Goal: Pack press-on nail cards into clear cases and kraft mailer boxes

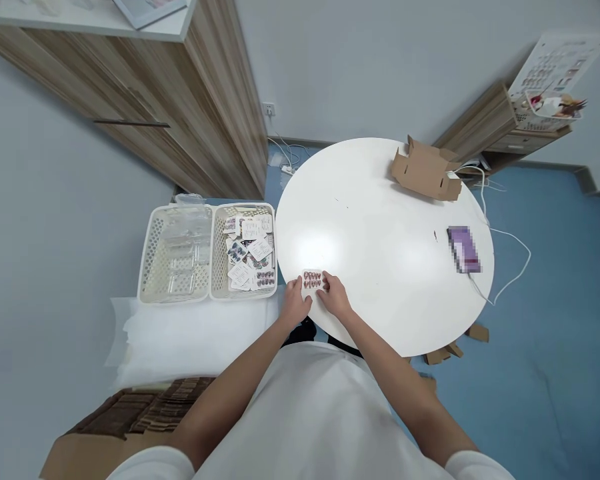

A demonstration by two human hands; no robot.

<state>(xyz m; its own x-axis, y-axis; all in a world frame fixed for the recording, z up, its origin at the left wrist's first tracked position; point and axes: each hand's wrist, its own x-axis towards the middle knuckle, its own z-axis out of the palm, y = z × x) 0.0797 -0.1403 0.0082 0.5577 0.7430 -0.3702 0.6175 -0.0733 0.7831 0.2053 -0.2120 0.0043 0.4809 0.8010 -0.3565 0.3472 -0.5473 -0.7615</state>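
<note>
At the near edge of a white round table (pixel 365 227), a small card of press-on nails (pixel 313 279) is held between my two hands. Two rows of reddish-brown nails show on its face. My left hand (pixel 295 303) grips its left side, and my right hand (pixel 335 296) has the right side between thumb and fingers. Just left of the table, a white perforated basket (pixel 220 267) holds many similar nail cards (pixel 260 249), some face up and some showing printed text. Beside it, another white basket (pixel 149 257) contains clear plastic packaging (pixel 185 247).
An unfolded cardboard box (pixel 427 171) lies on the table's far right. A purple phone-like object (pixel 464 249), blurred out, has a white cable (pixel 517 270) trailing off the edge. A wooden cabinet (pixel 220 100) stands behind the baskets. White sheeting (pixel 195 333) and stacked cardboard (pixel 170 407) are lower left.
</note>
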